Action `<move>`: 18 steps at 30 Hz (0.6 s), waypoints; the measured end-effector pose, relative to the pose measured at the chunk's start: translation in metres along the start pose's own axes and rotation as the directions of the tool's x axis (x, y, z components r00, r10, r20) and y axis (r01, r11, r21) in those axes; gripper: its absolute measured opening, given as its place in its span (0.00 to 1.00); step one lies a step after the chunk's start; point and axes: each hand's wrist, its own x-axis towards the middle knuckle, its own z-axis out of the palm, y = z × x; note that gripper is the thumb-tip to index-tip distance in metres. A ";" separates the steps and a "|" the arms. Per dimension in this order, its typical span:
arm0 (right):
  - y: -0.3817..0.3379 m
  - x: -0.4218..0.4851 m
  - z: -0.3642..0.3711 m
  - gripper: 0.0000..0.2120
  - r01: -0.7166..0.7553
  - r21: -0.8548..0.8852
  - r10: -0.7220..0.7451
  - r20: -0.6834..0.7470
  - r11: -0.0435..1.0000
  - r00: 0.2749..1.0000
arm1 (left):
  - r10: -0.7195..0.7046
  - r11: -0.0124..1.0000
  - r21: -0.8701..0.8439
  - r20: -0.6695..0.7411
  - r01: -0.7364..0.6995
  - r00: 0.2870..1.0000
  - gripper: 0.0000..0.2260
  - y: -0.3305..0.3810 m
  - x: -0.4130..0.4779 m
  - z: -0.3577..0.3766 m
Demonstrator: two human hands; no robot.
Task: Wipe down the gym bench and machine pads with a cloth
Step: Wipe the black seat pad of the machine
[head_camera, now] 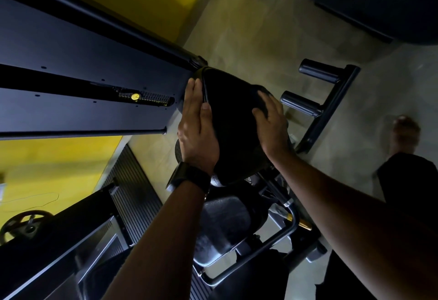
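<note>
A black machine pad (227, 119) stands in the middle of the head view, seen from above. My left hand (196, 129) lies flat along the pad's left edge, fingers straight and thumb resting on the pad's face. My right hand (272, 122) presses on the pad's right side with its fingers spread. A dark, fuzzy cloth (262, 90) shows under and beyond the right fingertips; it is nearly the same black as the pad, so its outline is hard to make out. Below the pad sits a second black pad, the seat (222, 224).
The machine's dark frame and weight-stack guard (83, 67) run along the left, touching the pad. Two plate pegs (303, 104) on a bar stick out to the right. A weight plate (23, 225) lies at lower left. Someone's foot (404, 133) stands on the grey floor at right.
</note>
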 end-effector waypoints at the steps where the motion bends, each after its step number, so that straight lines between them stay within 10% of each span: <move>1: 0.002 -0.013 0.000 0.23 -0.014 -0.002 0.014 -0.009 1.000 1.000 | 0.002 1.000 0.001 0.004 -0.002 1.000 0.21 0.000 0.000 0.000; 8: -0.018 -0.028 -0.002 0.24 0.372 -0.019 -0.370 0.064 0.928 0.927 | 0.028 1.000 0.010 0.012 -0.028 1.000 0.21 0.002 0.001 -0.001; 13: 0.025 -0.022 -0.004 0.24 -0.003 -0.022 0.003 0.000 1.000 1.000 | -0.008 1.000 0.013 -0.001 0.008 1.000 0.22 0.001 -0.003 0.001; 18: -0.002 -0.093 0.006 0.24 0.197 0.058 -0.194 -0.054 0.979 0.980 | -0.006 0.999 0.045 0.025 0.005 1.000 0.21 0.004 0.001 0.000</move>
